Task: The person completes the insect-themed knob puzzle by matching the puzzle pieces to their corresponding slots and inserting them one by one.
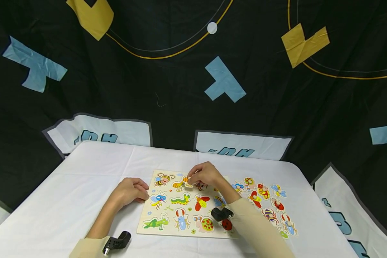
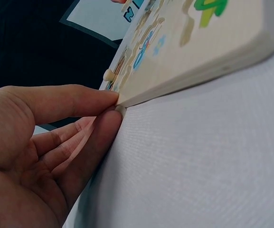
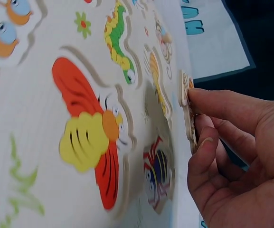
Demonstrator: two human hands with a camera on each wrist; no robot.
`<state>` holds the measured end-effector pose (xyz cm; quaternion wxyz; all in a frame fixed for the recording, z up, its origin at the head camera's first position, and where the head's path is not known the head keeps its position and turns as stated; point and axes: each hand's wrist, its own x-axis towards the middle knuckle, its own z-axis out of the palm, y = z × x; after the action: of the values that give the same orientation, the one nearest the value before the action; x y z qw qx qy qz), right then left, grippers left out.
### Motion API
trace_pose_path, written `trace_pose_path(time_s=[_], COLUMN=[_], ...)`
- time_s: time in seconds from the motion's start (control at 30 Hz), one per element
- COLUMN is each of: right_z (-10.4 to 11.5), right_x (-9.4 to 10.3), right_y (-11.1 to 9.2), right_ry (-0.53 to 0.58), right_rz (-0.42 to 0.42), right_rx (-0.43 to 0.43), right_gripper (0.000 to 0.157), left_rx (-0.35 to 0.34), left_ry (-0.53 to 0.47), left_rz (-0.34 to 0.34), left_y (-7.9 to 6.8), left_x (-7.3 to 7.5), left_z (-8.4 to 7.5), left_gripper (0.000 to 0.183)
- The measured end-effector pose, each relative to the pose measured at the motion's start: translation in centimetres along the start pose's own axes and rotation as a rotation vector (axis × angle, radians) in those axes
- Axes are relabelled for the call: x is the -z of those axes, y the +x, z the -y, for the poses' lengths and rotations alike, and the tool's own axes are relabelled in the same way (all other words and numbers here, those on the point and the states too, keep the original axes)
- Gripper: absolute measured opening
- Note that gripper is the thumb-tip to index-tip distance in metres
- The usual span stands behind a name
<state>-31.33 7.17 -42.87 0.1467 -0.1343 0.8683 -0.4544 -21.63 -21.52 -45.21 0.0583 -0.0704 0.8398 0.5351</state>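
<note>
So there's a flat pale-wood bug puzzle board (image 1: 171, 229) lying on the tabletop (image 1: 67, 200), left hand (image 1: 131, 191) pinching its left edge. Right hand (image 1: 205, 174) has a thin wooden piece (image 3: 188, 111), orangey with a pale edge, pinched just above the board by the yellow striped bug. Loose bug pieces (image 1: 277, 204), all bright colors, are clustered off the board's right side.

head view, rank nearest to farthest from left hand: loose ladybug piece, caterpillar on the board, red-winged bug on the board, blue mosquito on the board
1. Blue mosquito: beside the left hand
2. Caterpillar: right of the mosquito
3. Red-winged bug: farther right
4. Loose ladybug piece: right, off the board
</note>
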Motion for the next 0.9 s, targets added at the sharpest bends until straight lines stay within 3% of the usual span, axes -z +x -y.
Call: trace_pose_path(time_s=[0.2,0.53,0.9], right_z=[0.5,0.9,1.0], right_x=[-1.0,-2.5,-3.1], right_y=[0.4,1.1,1.3], right_ry=[0.04,0.035,0.001], right_rz=[0.002,-0.001,-0.011], right_rx=[-0.014,0.017,-0.02], right_gripper=[0.014,0.012,0.012], left_rx=[-0.003,0.0,-0.001], left_ry=[0.006,0.002,0.002], left_rz=[-0.006,-0.007,-0.002], left_y=[0.1,0.0,0.2], left_x=[0.0,0.1,0.0], left_z=[0.1,0.1,0.1], left_gripper=[0.031,0.03,0.031])
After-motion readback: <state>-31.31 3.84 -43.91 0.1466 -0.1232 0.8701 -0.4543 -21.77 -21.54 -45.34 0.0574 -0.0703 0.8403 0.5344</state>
